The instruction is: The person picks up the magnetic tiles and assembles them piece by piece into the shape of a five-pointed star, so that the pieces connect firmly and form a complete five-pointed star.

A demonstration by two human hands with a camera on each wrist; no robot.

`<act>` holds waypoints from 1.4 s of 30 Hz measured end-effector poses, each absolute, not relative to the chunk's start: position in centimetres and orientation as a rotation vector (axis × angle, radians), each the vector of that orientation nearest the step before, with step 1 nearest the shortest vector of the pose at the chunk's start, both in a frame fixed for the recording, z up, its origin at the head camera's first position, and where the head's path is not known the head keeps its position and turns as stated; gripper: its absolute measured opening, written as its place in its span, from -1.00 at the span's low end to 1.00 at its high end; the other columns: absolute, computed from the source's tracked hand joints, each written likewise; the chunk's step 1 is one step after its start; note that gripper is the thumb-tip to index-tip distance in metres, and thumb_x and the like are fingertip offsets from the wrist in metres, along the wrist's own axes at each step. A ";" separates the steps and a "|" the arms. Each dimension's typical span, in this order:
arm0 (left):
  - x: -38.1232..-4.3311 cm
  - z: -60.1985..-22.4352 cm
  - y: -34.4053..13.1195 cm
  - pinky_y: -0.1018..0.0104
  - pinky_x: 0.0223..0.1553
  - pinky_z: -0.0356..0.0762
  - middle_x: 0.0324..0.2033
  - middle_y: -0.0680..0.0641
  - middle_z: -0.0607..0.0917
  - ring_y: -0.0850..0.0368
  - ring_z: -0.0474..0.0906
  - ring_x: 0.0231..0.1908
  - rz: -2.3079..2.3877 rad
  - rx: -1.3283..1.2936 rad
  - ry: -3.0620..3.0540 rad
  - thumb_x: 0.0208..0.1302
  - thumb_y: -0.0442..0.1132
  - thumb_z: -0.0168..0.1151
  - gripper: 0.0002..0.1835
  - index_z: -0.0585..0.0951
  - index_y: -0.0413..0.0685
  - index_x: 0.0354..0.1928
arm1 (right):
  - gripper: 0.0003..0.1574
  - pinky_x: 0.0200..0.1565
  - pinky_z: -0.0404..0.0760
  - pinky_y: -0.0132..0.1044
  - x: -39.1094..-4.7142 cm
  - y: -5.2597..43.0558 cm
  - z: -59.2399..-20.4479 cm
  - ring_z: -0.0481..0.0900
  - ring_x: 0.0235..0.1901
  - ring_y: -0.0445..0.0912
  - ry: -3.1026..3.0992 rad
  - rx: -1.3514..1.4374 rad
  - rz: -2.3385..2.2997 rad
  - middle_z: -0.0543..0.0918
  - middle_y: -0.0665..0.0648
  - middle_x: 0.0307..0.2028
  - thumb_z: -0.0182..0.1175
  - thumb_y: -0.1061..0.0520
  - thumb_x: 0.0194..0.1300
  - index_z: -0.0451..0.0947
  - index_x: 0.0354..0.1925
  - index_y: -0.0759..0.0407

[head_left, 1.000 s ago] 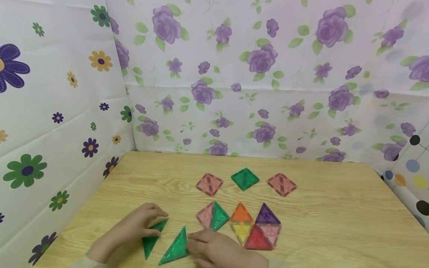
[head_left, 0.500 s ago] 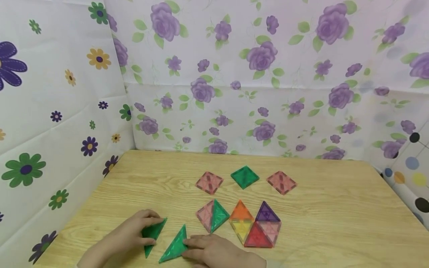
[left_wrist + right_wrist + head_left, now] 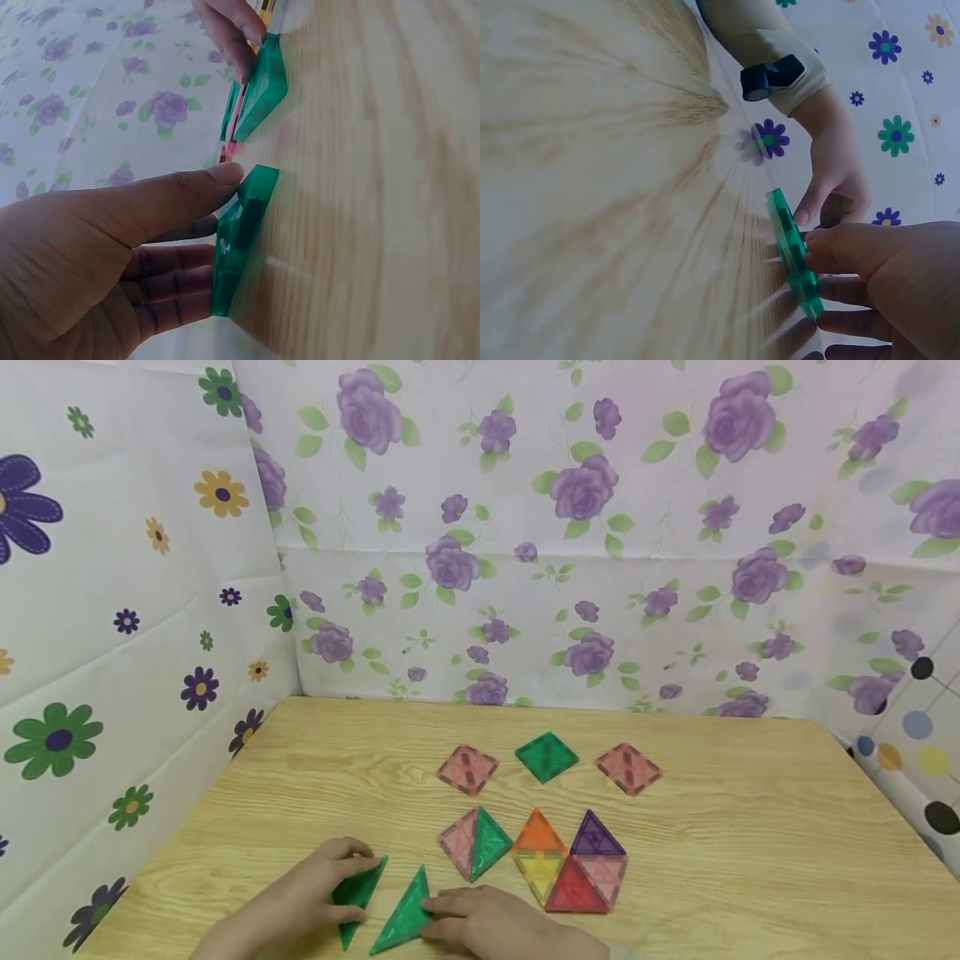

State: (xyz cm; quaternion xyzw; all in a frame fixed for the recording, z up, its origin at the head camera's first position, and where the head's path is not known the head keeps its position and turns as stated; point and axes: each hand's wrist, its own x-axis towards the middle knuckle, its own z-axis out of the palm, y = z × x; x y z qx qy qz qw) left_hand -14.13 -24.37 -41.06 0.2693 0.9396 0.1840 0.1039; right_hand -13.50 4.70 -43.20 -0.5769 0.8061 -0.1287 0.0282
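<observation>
My left hand holds a green translucent triangle tile by its left side. In the left wrist view the thumb lies at one end of this tile, the fingers along its edge. Just to the right, my right hand grips a second green triangle tile at its right edge. A narrow gap separates the two tiles, and both lie on the table. The right wrist view shows thumb and fingers against the second tile, with the left hand beyond.
Beyond my right hand sit a pink-and-green kite and a cluster of orange, yellow, red, pink and purple triangles. Farther back lie two pink diamonds and a green diamond. Flowered cloth stands behind the wooden table.
Both hands and both green triangle tiles have shifted slightly right over the last half second. The left hand has also slid a little toward the table's near side. Other tiles stay put.
</observation>
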 end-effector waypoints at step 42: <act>-11.4 -43.1 -18.7 0.40 -0.06 0.55 0.03 -0.05 0.54 0.21 0.41 -0.03 0.272 1.397 2.843 0.18 0.46 -0.02 -0.09 0.51 -0.24 0.21 | -0.64 0.08 0.56 -0.47 -12.3 10.5 -44.3 0.61 0.09 -0.16 2.524 -2.033 -0.606 0.65 0.09 0.09 0.03 -0.05 0.45 0.62 0.05 0.01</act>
